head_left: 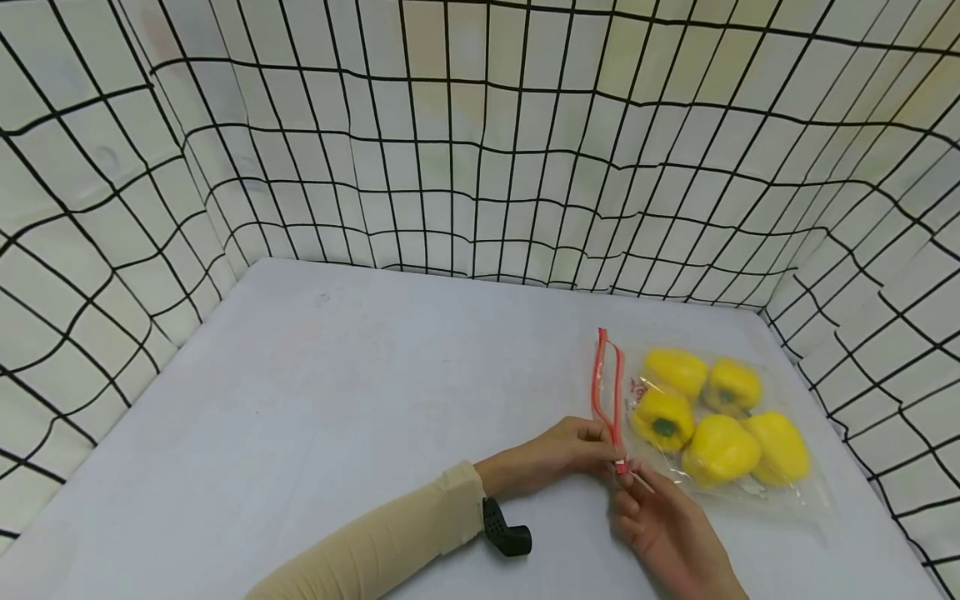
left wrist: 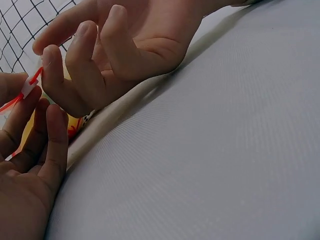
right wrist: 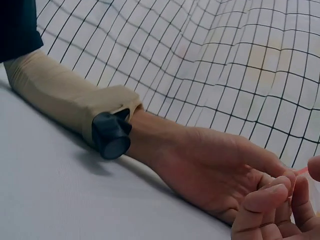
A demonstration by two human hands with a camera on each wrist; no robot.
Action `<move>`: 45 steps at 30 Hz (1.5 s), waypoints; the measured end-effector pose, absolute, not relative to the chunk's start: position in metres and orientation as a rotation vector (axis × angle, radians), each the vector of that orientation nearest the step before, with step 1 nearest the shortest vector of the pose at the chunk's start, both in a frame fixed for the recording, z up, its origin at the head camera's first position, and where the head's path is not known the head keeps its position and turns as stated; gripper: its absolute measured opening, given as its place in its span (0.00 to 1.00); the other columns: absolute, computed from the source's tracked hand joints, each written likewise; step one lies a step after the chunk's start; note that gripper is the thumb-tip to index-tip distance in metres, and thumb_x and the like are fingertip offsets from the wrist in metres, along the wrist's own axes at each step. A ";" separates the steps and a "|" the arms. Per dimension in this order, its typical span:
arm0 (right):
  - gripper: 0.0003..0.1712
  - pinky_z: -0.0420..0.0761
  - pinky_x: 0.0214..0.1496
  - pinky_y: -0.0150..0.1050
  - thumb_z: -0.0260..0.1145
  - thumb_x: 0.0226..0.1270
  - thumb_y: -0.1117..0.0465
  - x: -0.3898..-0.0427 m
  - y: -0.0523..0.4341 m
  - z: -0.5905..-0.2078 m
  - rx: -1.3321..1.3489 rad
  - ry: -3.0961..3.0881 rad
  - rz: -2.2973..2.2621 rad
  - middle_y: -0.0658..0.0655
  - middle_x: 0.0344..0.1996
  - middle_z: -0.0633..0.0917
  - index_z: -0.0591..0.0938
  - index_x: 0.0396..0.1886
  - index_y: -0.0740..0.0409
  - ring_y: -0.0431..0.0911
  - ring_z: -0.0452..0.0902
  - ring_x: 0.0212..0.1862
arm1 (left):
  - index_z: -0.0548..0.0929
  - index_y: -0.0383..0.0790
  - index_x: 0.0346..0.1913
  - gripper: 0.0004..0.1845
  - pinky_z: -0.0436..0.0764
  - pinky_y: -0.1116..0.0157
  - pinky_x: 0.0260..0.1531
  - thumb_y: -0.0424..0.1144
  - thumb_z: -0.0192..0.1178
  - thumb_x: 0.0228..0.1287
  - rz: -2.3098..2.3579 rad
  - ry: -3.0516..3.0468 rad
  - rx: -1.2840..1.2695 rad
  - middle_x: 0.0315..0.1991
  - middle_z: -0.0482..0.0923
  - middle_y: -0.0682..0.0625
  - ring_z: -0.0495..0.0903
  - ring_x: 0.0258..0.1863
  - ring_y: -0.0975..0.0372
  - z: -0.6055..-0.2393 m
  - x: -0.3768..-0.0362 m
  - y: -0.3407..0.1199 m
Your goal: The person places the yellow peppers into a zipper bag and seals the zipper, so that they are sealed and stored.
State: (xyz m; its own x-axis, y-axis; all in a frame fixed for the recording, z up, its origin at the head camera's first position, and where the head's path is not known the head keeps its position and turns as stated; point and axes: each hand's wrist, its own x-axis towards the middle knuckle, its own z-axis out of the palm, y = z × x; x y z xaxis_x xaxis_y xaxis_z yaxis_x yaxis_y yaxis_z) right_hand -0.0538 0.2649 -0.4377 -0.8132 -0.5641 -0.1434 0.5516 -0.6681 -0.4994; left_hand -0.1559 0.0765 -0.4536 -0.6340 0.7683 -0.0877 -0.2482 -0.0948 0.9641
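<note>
A clear zip bag with a red zip strip lies at the right of the table, several yellow bell peppers inside. The strip's two red edges stand apart toward the far end, so the bag's mouth gapes there. At the near end my left hand pinches the strip between thumb and forefinger, beside a small white slider. My right hand holds the corner of the bag by the strip's end, fingers bent; its thumb is partly hidden. In the right wrist view both hands' fingertips meet around the red strip.
A white cloth covers the table. Black netting over pale sheets walls the back and both sides. A black wrist camera sits on the beige left sleeve.
</note>
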 end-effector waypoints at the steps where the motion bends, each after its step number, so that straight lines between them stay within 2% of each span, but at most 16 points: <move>1: 0.24 0.67 0.40 0.32 0.33 0.83 0.49 -0.054 0.264 -0.438 -0.057 0.734 -2.408 0.48 0.46 0.78 0.76 0.51 0.50 0.40 0.69 0.40 | 0.82 0.38 0.36 0.07 0.79 0.72 0.40 0.39 0.62 0.67 1.803 1.473 0.603 0.33 0.82 0.56 0.78 0.35 0.66 -0.454 -0.156 0.076; 6: 0.23 0.56 0.38 0.37 0.31 0.83 0.48 -0.056 0.261 -0.436 -0.117 0.959 -2.332 0.48 0.34 0.73 0.72 0.40 0.52 0.42 0.62 0.35 | 0.81 0.39 0.35 0.09 0.78 0.72 0.40 0.42 0.62 0.67 1.776 1.505 0.615 0.32 0.80 0.56 0.77 0.35 0.67 -0.454 -0.155 0.077; 9: 0.23 0.54 0.38 0.39 0.31 0.84 0.48 -0.055 0.259 -0.433 -0.094 1.113 -2.286 0.47 0.29 0.70 0.70 0.36 0.52 0.42 0.59 0.32 | 0.80 0.42 0.33 0.08 0.76 0.72 0.38 0.43 0.62 0.67 1.761 1.522 0.608 0.30 0.78 0.56 0.76 0.33 0.67 -0.453 -0.155 0.077; 14: 0.22 0.54 0.38 0.39 0.34 0.83 0.47 -0.054 0.257 -0.430 -0.022 1.256 -2.252 0.46 0.28 0.70 0.69 0.34 0.50 0.41 0.61 0.31 | 0.80 0.42 0.34 0.09 0.75 0.72 0.36 0.44 0.60 0.68 1.728 1.529 0.610 0.31 0.77 0.57 0.75 0.33 0.67 -0.452 -0.155 0.077; 23: 0.23 0.53 0.37 0.41 0.36 0.83 0.47 -0.053 0.254 -0.428 0.022 1.428 -2.253 0.45 0.26 0.70 0.71 0.31 0.49 0.41 0.60 0.30 | 0.80 0.35 0.39 0.11 0.77 0.72 0.38 0.42 0.58 0.70 1.717 1.506 0.642 0.34 0.82 0.57 0.77 0.35 0.67 -0.449 -0.154 0.073; 32: 0.23 0.57 0.33 0.39 0.40 0.81 0.44 -0.054 0.251 -0.425 0.127 1.613 -2.168 0.45 0.25 0.70 0.73 0.32 0.49 0.40 0.64 0.28 | 0.81 0.34 0.41 0.13 0.76 0.71 0.39 0.43 0.59 0.70 1.684 1.547 0.670 0.34 0.80 0.57 0.75 0.36 0.67 -0.446 -0.153 0.073; 38: 0.21 0.68 0.30 0.33 0.45 0.80 0.44 -0.054 0.249 -0.426 0.175 1.693 -2.099 0.45 0.24 0.73 0.75 0.32 0.49 0.39 0.65 0.26 | 0.79 0.28 0.40 0.18 0.67 0.71 0.31 0.45 0.60 0.69 1.662 1.582 0.700 0.25 0.71 0.55 0.68 0.28 0.66 -0.446 -0.153 0.071; 40: 0.20 0.70 0.29 0.31 0.47 0.78 0.43 -0.054 0.247 -0.426 0.216 1.721 -2.089 0.46 0.24 0.74 0.76 0.32 0.49 0.39 0.66 0.26 | 0.78 0.28 0.38 0.19 0.65 0.70 0.30 0.46 0.60 0.68 1.657 1.592 0.704 0.23 0.68 0.55 0.66 0.27 0.66 -0.446 -0.152 0.071; 45: 0.21 0.72 0.28 0.31 0.51 0.76 0.42 -0.053 0.244 -0.426 0.309 1.805 -2.069 0.48 0.25 0.76 0.77 0.33 0.53 0.40 0.68 0.25 | 0.79 0.33 0.33 0.17 0.65 0.71 0.28 0.46 0.62 0.67 1.660 1.629 0.705 0.21 0.69 0.56 0.67 0.24 0.67 -0.446 -0.152 0.071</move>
